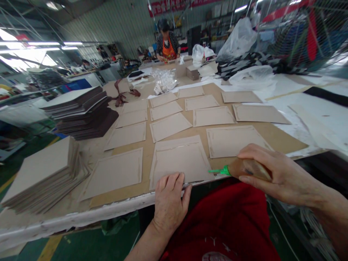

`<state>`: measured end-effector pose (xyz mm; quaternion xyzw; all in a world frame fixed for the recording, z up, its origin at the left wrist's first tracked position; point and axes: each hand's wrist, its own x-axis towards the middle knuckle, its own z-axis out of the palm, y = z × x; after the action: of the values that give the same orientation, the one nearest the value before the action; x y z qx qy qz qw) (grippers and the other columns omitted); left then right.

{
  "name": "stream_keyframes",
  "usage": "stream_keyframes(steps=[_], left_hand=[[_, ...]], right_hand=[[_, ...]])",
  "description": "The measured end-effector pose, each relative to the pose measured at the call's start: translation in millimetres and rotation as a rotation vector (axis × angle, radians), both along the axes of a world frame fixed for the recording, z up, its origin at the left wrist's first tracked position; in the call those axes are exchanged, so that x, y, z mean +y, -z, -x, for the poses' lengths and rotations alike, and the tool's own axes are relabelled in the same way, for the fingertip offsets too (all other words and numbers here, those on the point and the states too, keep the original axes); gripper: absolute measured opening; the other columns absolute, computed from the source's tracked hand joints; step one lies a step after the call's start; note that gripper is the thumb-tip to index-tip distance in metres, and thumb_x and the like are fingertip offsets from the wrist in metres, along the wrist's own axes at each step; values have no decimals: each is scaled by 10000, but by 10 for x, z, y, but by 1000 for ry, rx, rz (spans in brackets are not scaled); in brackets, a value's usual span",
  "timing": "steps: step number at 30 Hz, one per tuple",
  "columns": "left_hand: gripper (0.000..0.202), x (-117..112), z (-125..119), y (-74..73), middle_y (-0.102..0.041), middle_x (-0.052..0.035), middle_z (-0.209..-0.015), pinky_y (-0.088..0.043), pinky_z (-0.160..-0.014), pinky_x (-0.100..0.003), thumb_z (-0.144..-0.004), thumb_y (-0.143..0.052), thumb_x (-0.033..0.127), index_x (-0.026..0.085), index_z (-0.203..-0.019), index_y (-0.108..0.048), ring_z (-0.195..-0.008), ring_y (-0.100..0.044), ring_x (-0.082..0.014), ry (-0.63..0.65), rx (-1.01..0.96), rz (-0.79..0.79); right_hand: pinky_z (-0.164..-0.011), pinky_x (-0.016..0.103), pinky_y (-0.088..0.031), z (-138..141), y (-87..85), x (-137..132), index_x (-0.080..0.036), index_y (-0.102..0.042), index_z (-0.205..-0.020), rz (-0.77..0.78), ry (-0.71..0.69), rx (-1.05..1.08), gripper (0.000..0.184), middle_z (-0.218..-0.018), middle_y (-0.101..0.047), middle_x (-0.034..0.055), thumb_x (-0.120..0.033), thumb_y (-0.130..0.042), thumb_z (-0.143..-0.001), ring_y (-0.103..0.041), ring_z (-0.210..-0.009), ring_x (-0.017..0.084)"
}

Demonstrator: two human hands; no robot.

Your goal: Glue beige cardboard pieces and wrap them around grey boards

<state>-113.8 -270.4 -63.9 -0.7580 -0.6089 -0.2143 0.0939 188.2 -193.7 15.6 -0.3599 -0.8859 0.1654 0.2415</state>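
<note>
My right hand is closed around a brownish glue bottle whose green nozzle points left at the near right corner of a grey cardboard sheet. That sheet shows wet glue lines along its edges. My left hand rests with its fingers flat on the near edge of the same sheet at the table edge. Several more grey sheets lie in rows on brown backing paper beyond.
A stack of grey boards sits at the near left, a taller dark stack behind it. Plastic bags and ribbons lie farther back. Another person in an orange apron works at the far end.
</note>
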Motion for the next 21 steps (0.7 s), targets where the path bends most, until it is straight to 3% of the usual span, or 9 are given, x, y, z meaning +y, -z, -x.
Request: stream_keyframes(steps=[5, 7, 11, 14, 18, 21], left_hand=[[265, 100, -4, -165, -618, -53, -991, -487, -832, -419, -928, -586, 283, 176, -1170, -601, -916, -526, -244, 25, 127, 137], [256, 128, 5, -206, -618, -49, -956, -494, -798, -401, -937, -576, 275, 165, -1167, -603, -895, -535, -236, 52, 239, 125], [239, 176, 35, -257, -624, -41, -911, -501, -699, -373, -931, -573, 217, 130, -1152, -603, -853, -559, -222, 155, 422, 18], [249, 215, 92, -288, -627, -38, -879, -514, -679, -370, -888, -590, 142, 119, -1135, -613, -809, -571, -216, 258, 480, -42], [315, 371, 307, -322, -655, -55, -902, -533, -709, -348, -805, -536, 19, 142, -1074, -646, -832, -601, -218, 439, 617, -220], [407, 609, 513, -448, -676, -51, -1004, -534, -761, -330, -772, -470, -18, 186, -1073, -656, -932, -619, -216, 543, 699, -322]], right_hand=[[-683, 319, -522, -83, 68, -11, -288, -514, -1155, 149, -27, 20, 300, -1023, -601, 22, -424, -628, -912, -619, -838, 197], [-679, 331, -542, -165, 112, -56, -315, -528, -1163, 167, 39, 95, 319, -1039, -616, 21, -438, -647, -893, -635, -851, 216], [-639, 397, -574, -359, 255, -165, -376, -580, -1149, 159, 260, 265, 361, -1092, -655, 36, -474, -694, -820, -662, -909, 325], [-599, 389, -574, -480, 387, -282, -367, -604, -1119, 231, 397, 409, 370, -1036, -683, 47, -471, -723, -784, -680, -856, 340], [-707, 395, -574, -553, 572, -427, -297, -577, -1162, 367, 430, 758, 433, -1017, -674, 66, -490, -695, -793, -677, -854, 310], [-709, 379, -560, -569, 669, -499, -286, -578, -1151, 388, 454, 1030, 443, -1066, -639, 78, -491, -689, -775, -652, -869, 290]])
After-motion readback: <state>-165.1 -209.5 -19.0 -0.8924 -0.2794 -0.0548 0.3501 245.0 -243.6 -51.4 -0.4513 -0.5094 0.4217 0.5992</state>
